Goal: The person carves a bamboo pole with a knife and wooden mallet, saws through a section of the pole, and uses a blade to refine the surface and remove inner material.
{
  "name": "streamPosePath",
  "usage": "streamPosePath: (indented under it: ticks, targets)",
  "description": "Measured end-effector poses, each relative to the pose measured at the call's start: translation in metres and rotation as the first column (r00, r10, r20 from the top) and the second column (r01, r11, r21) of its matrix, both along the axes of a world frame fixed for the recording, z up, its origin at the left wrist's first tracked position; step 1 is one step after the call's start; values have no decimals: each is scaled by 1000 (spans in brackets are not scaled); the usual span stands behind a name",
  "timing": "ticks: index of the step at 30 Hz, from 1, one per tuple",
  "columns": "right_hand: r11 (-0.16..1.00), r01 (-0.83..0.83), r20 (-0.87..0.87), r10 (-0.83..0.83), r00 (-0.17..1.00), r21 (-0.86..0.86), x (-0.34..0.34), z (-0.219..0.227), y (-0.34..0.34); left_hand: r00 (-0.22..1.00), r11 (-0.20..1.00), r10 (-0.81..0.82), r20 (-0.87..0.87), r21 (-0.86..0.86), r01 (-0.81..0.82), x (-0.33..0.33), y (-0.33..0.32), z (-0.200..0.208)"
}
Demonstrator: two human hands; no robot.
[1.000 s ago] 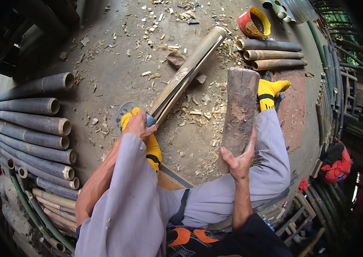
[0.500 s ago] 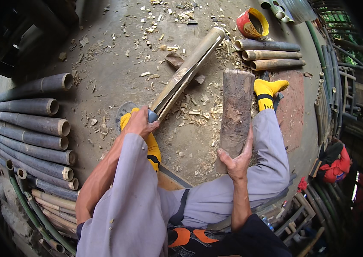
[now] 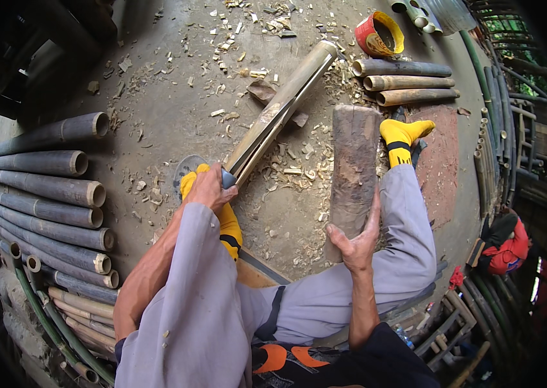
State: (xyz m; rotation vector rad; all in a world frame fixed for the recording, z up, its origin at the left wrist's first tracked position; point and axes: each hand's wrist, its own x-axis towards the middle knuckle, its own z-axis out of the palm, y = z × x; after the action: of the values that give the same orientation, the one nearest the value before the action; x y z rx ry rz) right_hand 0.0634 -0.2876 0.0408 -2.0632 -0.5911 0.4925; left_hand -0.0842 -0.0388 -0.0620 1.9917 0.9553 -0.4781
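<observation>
My left hand point(image 3: 207, 189) is closed around a blue-grey, handle-like piece point(image 3: 228, 179) at the near end of a long bamboo tube point(image 3: 299, 74). A long slit runs down that tube, with a dark strip along it; whether the strip joins the blue-grey piece I cannot tell. The tube slants away to the far right and crosses a brown block point(image 3: 262, 91). On the right, a thick wooden log point(image 3: 355, 168) points away from me. My right hand point(image 3: 356, 242) grips its near end, thumb on the left side and fingers along the right.
Dark bamboo tubes point(image 3: 47, 184) lie in a row at the left. Three shorter tubes point(image 3: 409, 82) lie at the far right, near a red and yellow bucket point(image 3: 380, 34). Wood chips point(image 3: 293, 171) litter the floor. A person in red point(image 3: 504, 249) is at the right edge.
The far end of the log has shifted very slightly left. Both hands keep the same grip, and the split tube has hardly moved.
</observation>
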Motion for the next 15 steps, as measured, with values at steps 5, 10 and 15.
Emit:
streamPosePath:
  ticks: [5,10,15]
  targets:
    - [1000,-21,17,21,1000,-2,1,-2,-2,999,1000,23,25,2,-23,-3,-1,-5]
    - [1000,-20,37,20,999,-11,2,-2,-5,999,999,37,31,-14,-36,-4,-2,-5]
    - [999,-18,72,22,997,-50,3,-1,-4,999,1000,13,32,-19,-12,-7,1,-8]
